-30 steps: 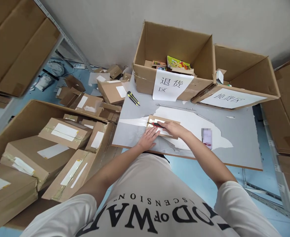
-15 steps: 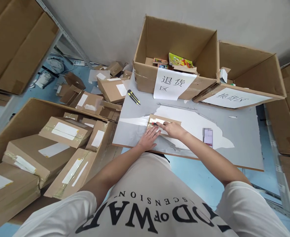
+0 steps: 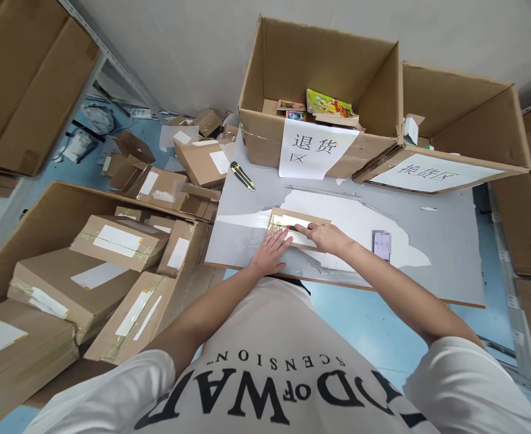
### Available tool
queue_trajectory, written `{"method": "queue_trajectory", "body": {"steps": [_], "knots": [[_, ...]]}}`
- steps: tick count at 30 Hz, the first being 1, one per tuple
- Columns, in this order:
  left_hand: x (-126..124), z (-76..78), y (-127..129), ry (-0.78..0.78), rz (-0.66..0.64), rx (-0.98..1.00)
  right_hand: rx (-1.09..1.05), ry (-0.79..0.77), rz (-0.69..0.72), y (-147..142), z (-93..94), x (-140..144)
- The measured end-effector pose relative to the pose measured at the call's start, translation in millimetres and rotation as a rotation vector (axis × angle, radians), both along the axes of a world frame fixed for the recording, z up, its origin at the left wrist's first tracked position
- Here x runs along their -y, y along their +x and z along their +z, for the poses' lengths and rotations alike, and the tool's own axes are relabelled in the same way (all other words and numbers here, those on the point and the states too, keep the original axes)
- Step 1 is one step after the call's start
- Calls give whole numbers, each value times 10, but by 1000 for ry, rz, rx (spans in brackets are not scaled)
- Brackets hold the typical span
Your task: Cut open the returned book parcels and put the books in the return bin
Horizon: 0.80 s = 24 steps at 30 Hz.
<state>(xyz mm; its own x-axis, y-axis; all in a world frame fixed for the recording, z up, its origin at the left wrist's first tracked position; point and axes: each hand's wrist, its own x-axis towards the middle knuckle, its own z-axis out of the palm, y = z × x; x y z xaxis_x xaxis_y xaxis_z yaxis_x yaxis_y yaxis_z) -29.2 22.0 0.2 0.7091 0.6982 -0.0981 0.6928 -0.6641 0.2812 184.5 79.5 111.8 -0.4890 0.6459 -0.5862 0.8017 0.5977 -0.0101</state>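
Note:
A small flat cardboard box (image 3: 305, 216) with a white label and tape lies on the table before me. My left hand (image 3: 270, 250) rests on its near left corner, fingers stretched out. Closed round a small red-and-black utility knife (image 3: 292, 228), my right hand (image 3: 331, 237) has its index finger along the tool. The knife lies over the label, pointing left; its blade is too small to make out. Farther back on the table is another utility knife (image 3: 242, 176), yellow and black, touched by neither hand.
Two open cartons stand at the back: one (image 3: 260, 135) holds books, the other (image 3: 468, 135) small items. A phone (image 3: 381, 246) lies on the table (image 3: 455, 241) at right. Left of the table, a large carton (image 3: 88, 196) is filled with taped parcels. Boxes litter the floor behind it.
My right hand has slid the utility knife a little to the right across the label. My left hand keeps its place on the box. The view has shifted slightly.

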Motion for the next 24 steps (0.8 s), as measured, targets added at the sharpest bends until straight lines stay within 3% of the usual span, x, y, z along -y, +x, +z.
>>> {"method": "queue_trajectory", "body": {"steps": [11,19,22,24], "knots": [[-20,15,19,-2,10,-2,7,-12,-124,1202,130,380],[-13,40,36,24,29,-31,-127,52,-178,1505,76,596],[-10,88,39,29,27,-29,-269,64,-341,1653,38,791],[-25,132,52,31,33,-25,-435,56,-555,1707,-73,965]]}}
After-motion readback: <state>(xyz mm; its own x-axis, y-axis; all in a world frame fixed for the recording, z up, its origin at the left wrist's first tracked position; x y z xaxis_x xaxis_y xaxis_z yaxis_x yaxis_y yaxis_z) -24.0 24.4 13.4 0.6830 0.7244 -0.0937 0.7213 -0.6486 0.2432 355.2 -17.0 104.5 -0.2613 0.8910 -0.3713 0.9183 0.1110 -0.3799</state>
